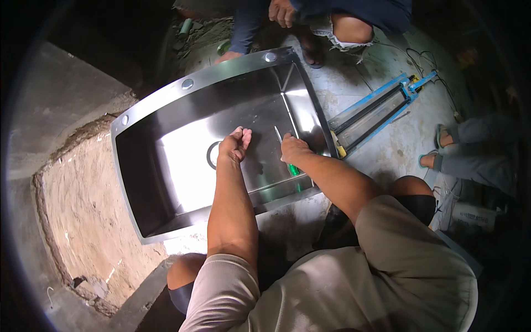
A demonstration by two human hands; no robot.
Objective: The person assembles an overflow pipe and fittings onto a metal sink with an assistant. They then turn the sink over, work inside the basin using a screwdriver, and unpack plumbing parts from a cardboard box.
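A stainless steel sink (141,218) lies in front of me, its bowl facing up, with a round drain opening (212,156) in its floor. Over the bowl beside the drain is my left hand (235,145), palm partly turned up and fingers curled together; whatever is in them, if anything, cannot be made out. My right hand (295,149) is closed around a screwdriver (292,169) near the bowl's right side. Its green handle shows below the hand and its metal shaft sticks out beyond it.
A blue tile cutter (381,105) lies on the floor right of the sink. Another person's hand (228,56) is at the sink's far rim; a second person's feet (437,149) are at the right. Cables (423,55) run behind the cutter. At left is a rough recess (83,210).
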